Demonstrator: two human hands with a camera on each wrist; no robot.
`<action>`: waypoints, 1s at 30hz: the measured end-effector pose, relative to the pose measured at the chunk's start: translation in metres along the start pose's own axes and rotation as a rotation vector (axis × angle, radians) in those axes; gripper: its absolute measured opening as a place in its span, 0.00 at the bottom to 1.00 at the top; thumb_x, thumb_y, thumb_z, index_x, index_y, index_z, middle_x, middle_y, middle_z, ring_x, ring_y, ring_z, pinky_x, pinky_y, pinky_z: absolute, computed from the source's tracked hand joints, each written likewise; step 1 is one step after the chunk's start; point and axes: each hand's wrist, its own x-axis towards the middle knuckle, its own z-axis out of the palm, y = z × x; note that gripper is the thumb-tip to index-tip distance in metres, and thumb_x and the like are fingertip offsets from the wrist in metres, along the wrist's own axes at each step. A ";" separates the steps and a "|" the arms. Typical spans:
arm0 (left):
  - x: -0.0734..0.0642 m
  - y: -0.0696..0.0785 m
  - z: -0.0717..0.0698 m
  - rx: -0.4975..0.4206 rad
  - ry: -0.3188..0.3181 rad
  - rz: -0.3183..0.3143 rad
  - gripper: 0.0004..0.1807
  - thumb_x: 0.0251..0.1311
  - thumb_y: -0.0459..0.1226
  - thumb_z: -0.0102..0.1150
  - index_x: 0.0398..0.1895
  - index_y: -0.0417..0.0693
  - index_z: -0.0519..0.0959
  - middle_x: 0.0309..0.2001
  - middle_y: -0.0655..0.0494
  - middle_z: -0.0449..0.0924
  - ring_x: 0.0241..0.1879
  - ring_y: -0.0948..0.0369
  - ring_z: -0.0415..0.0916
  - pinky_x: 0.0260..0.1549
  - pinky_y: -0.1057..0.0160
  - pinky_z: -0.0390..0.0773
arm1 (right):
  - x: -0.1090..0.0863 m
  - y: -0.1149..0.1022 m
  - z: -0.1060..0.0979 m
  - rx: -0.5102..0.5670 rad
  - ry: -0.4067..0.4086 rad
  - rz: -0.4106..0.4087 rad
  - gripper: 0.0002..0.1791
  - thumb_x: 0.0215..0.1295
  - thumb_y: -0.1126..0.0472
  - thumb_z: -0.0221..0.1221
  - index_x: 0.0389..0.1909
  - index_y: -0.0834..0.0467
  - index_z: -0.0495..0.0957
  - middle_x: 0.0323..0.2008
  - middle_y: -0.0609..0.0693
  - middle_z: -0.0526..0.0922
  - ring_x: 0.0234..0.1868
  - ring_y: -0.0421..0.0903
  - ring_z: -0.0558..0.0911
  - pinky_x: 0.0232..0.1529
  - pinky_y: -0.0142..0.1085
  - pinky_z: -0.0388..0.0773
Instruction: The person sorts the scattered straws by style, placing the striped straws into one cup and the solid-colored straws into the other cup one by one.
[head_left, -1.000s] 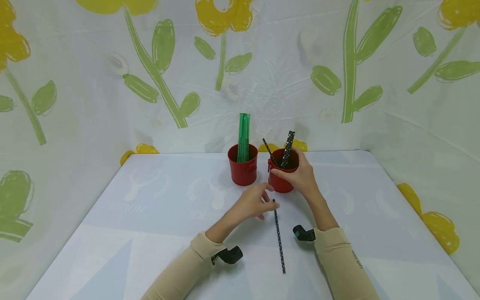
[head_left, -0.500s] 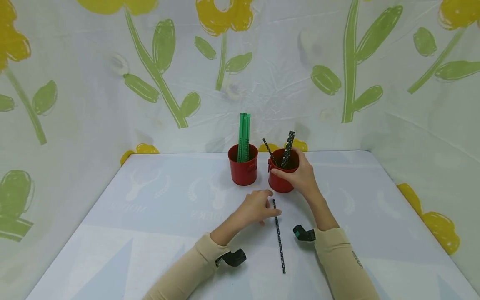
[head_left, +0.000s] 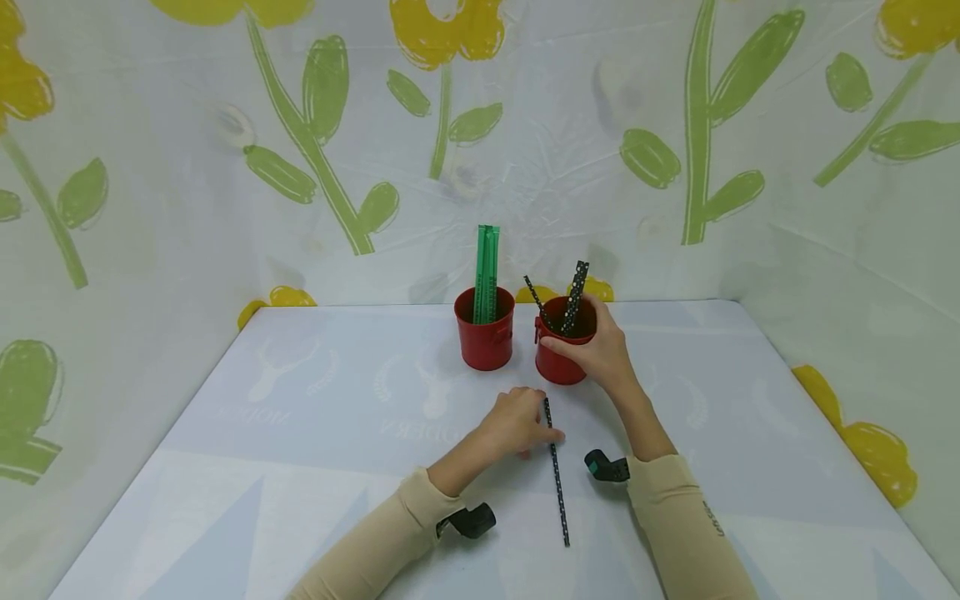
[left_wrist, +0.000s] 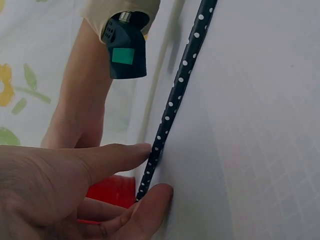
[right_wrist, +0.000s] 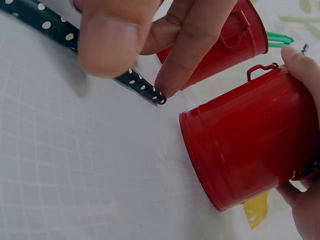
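Observation:
A black straw with white dots (head_left: 559,492) lies flat on the table. My left hand (head_left: 516,423) hovers around its far end; in the left wrist view the thumb (left_wrist: 131,154) is on one side of the straw (left_wrist: 172,100) and a fingertip (left_wrist: 159,200) on the other, spaced apart along it. Whether they touch it, I cannot tell. My right hand (head_left: 606,357) grips the rim of a small red bucket (head_left: 558,367), thumb at the front. Inside this bucket stand several dotted black straws (head_left: 576,293). The bucket (right_wrist: 250,145) looks upright on the table.
A second red bucket (head_left: 486,348) stands just left of the held one, with slim green packets (head_left: 486,271) upright in it. A flower-printed cloth (head_left: 555,167) hangs behind the pale table (head_left: 300,467). Each wrist wears a black camera (head_left: 476,521).
My left hand has moved a little right and toward me, and its thumb and fingers are now around the straw's far end. The right hand, buckets and straw have stayed put.

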 end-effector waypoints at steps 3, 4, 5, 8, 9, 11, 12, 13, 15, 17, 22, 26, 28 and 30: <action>-0.001 0.000 0.000 -0.002 0.001 -0.005 0.28 0.49 0.48 0.75 0.50 0.42 0.80 0.28 0.54 0.73 0.35 0.62 0.71 0.22 0.69 0.74 | 0.000 -0.001 0.000 0.006 -0.001 0.001 0.51 0.50 0.46 0.74 0.71 0.52 0.57 0.66 0.57 0.71 0.65 0.56 0.72 0.58 0.55 0.78; -0.001 0.000 0.000 -0.001 0.000 -0.005 0.28 0.49 0.48 0.75 0.50 0.42 0.80 0.29 0.54 0.73 0.35 0.62 0.71 0.21 0.69 0.75 | -0.001 -0.001 0.000 0.008 -0.002 0.003 0.51 0.50 0.46 0.74 0.71 0.52 0.57 0.66 0.57 0.71 0.66 0.56 0.72 0.58 0.55 0.78; -0.001 0.000 0.000 -0.002 -0.001 -0.004 0.28 0.49 0.48 0.75 0.50 0.41 0.80 0.29 0.54 0.73 0.35 0.62 0.71 0.21 0.69 0.75 | -0.001 -0.001 0.000 0.011 -0.003 0.005 0.51 0.50 0.46 0.73 0.71 0.52 0.57 0.66 0.57 0.71 0.66 0.56 0.72 0.58 0.55 0.78; -0.001 -0.001 -0.001 -0.008 -0.008 -0.004 0.26 0.49 0.47 0.75 0.47 0.42 0.80 0.29 0.55 0.74 0.35 0.62 0.71 0.22 0.69 0.75 | -0.001 -0.001 0.000 0.012 -0.005 0.008 0.51 0.50 0.45 0.73 0.72 0.52 0.57 0.66 0.57 0.71 0.66 0.56 0.72 0.58 0.55 0.78; -0.001 -0.001 -0.002 -0.013 -0.012 -0.003 0.24 0.49 0.46 0.75 0.45 0.42 0.81 0.28 0.55 0.74 0.35 0.62 0.71 0.22 0.69 0.75 | -0.001 -0.001 0.000 0.011 -0.004 0.007 0.51 0.50 0.45 0.73 0.72 0.52 0.57 0.66 0.57 0.71 0.66 0.56 0.72 0.58 0.55 0.78; -0.001 -0.002 -0.002 -0.018 -0.021 -0.001 0.22 0.50 0.45 0.75 0.43 0.42 0.80 0.28 0.55 0.75 0.34 0.62 0.71 0.23 0.69 0.75 | -0.001 -0.001 0.001 0.009 -0.004 0.003 0.51 0.50 0.45 0.73 0.72 0.52 0.57 0.66 0.57 0.71 0.66 0.56 0.72 0.58 0.55 0.78; -0.001 -0.002 -0.003 -0.015 -0.026 0.001 0.22 0.50 0.45 0.75 0.44 0.43 0.80 0.27 0.56 0.75 0.35 0.62 0.71 0.24 0.69 0.75 | -0.001 0.000 0.001 0.008 -0.004 0.001 0.51 0.50 0.45 0.73 0.72 0.53 0.57 0.66 0.57 0.71 0.66 0.56 0.72 0.58 0.55 0.78; -0.001 -0.003 -0.003 -0.012 -0.030 0.005 0.22 0.51 0.44 0.74 0.45 0.43 0.80 0.27 0.57 0.75 0.35 0.62 0.71 0.26 0.68 0.74 | -0.001 0.000 0.001 0.006 -0.004 -0.001 0.52 0.50 0.45 0.73 0.72 0.53 0.57 0.66 0.57 0.71 0.66 0.56 0.72 0.58 0.55 0.78; -0.001 -0.003 -0.004 -0.001 -0.038 0.015 0.23 0.52 0.43 0.73 0.49 0.42 0.80 0.27 0.58 0.75 0.34 0.63 0.71 0.29 0.67 0.73 | 0.000 0.000 0.000 0.005 -0.001 0.001 0.52 0.50 0.45 0.73 0.72 0.53 0.57 0.66 0.57 0.71 0.66 0.56 0.71 0.58 0.56 0.78; -0.002 -0.003 -0.005 0.011 -0.042 0.029 0.26 0.53 0.41 0.72 0.54 0.42 0.79 0.26 0.58 0.75 0.31 0.65 0.73 0.32 0.66 0.71 | 0.000 0.000 0.000 0.003 0.001 0.005 0.52 0.50 0.44 0.73 0.72 0.53 0.56 0.66 0.57 0.71 0.66 0.56 0.71 0.58 0.56 0.78; -0.002 -0.003 -0.006 0.005 -0.045 0.048 0.27 0.54 0.37 0.71 0.58 0.40 0.77 0.25 0.57 0.74 0.18 0.66 0.76 0.30 0.68 0.73 | -0.001 0.000 -0.001 0.003 0.000 0.010 0.52 0.50 0.44 0.73 0.72 0.54 0.56 0.66 0.58 0.71 0.66 0.57 0.71 0.58 0.56 0.78; -0.003 -0.003 -0.006 -0.031 -0.046 0.038 0.30 0.54 0.35 0.70 0.61 0.39 0.75 0.26 0.56 0.74 0.15 0.65 0.77 0.23 0.72 0.76 | 0.000 0.000 -0.001 0.007 -0.001 0.004 0.52 0.50 0.45 0.73 0.72 0.53 0.56 0.65 0.58 0.71 0.66 0.56 0.71 0.57 0.56 0.78; -0.003 -0.004 -0.006 -0.049 -0.049 0.033 0.31 0.54 0.34 0.70 0.63 0.39 0.74 0.26 0.55 0.74 0.14 0.64 0.78 0.20 0.72 0.76 | 0.000 0.001 0.000 0.009 -0.001 0.002 0.51 0.50 0.45 0.73 0.72 0.53 0.57 0.65 0.57 0.71 0.66 0.56 0.71 0.57 0.55 0.78; -0.004 -0.004 -0.007 -0.049 -0.051 0.035 0.32 0.54 0.34 0.70 0.63 0.39 0.73 0.25 0.55 0.75 0.14 0.64 0.78 0.23 0.72 0.76 | 0.000 0.001 0.000 0.012 -0.001 0.001 0.51 0.50 0.45 0.73 0.72 0.53 0.57 0.65 0.57 0.71 0.66 0.56 0.71 0.57 0.55 0.78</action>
